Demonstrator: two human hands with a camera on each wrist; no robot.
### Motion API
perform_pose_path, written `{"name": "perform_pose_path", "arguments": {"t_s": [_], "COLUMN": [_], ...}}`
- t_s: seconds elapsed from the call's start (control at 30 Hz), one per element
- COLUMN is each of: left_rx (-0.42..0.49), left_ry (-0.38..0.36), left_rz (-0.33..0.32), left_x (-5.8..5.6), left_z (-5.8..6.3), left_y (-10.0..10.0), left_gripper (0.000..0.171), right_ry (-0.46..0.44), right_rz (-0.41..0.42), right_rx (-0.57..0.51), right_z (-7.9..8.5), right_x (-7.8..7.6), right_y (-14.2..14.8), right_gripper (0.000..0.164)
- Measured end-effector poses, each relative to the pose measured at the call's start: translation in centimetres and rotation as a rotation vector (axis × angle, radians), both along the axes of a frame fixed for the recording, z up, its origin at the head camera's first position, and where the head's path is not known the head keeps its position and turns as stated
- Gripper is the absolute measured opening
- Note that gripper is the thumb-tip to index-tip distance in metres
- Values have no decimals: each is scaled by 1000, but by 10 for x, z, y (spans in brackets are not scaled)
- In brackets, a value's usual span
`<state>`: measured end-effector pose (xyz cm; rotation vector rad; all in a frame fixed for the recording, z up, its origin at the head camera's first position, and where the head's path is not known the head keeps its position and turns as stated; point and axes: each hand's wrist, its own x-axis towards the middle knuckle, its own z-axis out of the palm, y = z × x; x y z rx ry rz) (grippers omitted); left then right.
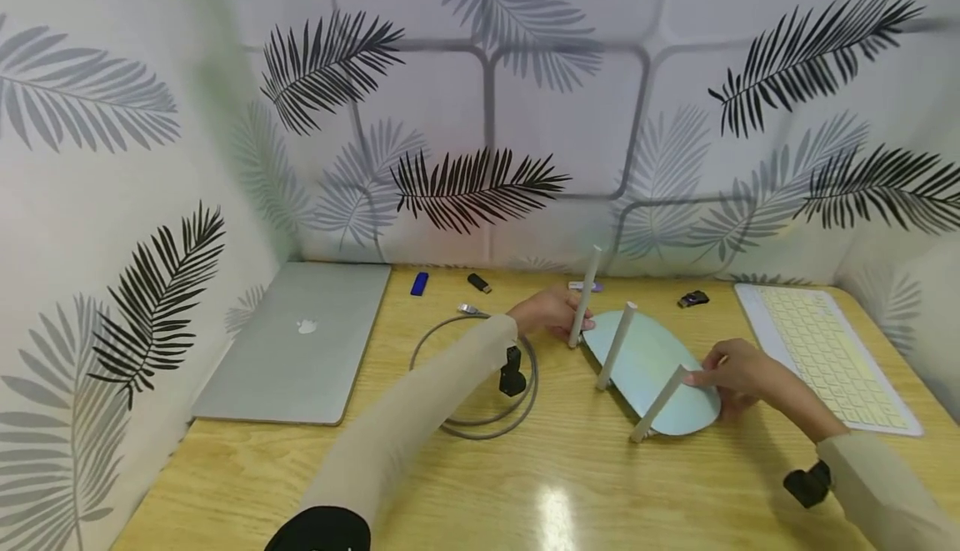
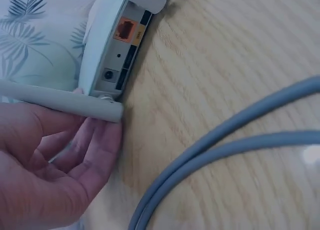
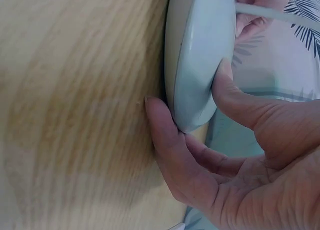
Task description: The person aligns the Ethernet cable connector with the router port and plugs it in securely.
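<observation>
You are holding a pale router [image 1: 652, 368] at its 2 ends, right of the table's middle, between the coiled grey cable [image 1: 480, 437] and the white keyboard [image 1: 832, 351]. Whether it is resting fully on the wooden table [image 1: 600, 484] or sitting just above it, you cannot tell.

Your left hand [image 1: 551, 311] is closing around the far end, its bent fingers gathering at the foot of the outermost of 3 antennas [image 1: 617, 343]. Your right hand [image 1: 738, 372] is gripping the near end, half closed, the thumb pressing on top and the fingers curling around the lower edge.

The 3 antennas are standing up at a tilt along the router's left edge. In the left wrist view, an orange-framed port [image 2: 126, 29] and a round socket [image 2: 108, 75] are showing between 2 of them.

A closed silver laptop [image 1: 300, 351] is lying left of the cable. Behind, a blue stick [image 1: 419, 284], a black USB stick [image 1: 479, 283], a purple-and-white stick [image 1: 597, 288] and a dark stick [image 1: 693, 299] are lying near the leaf-patterned curtain [image 1: 555, 134].
</observation>
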<state>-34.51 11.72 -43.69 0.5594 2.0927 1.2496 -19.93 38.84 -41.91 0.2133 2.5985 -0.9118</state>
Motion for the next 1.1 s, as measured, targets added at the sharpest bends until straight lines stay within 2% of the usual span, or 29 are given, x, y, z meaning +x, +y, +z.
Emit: {"name": "perform_pose_path", "arguments": {"t_s": [0.13, 0.27, 0.4, 0.57, 0.7, 0.8, 0.93, 1.03, 1.1], "left_rx": [-37, 4, 23, 63, 97, 119, 142, 174, 194], "left_ry": [56, -3, -68, -202, -236, -236, -184, -169, -193], "left_rz": [-3, -22, -14, 62, 129, 181, 211, 223, 239], "left_x": [5, 11, 22, 38, 49, 55, 60, 62, 61], "left_z": [6, 9, 7, 2, 1, -1, -5, -7, -9], "left_y": [-10, -19, -23, -24, -26, -26, -25, -24, -24], "left_gripper": [12, 13, 10, 13, 14, 13, 11, 20, 24], "right_ry": [-39, -28, 92, 270, 321, 275, 112, 45, 35], "right_rz": [-52, -70, -29, -12, 18, 47, 55, 66, 59], "right_rx": [-42, -32, 43, 64, 78, 69, -21, -70, -94], "right_z": [-1, -1, -5, -13, -15, -13, -5, 1, 2], "right_x": [-9, -20, -32, -47, -57, -58, -53, -50, -49], "right_y": [-1, 4, 8, 8, 7, 9, 17, 19, 18], "right_gripper": [47, 59, 49, 44, 46, 54, 65, 53, 42]}}
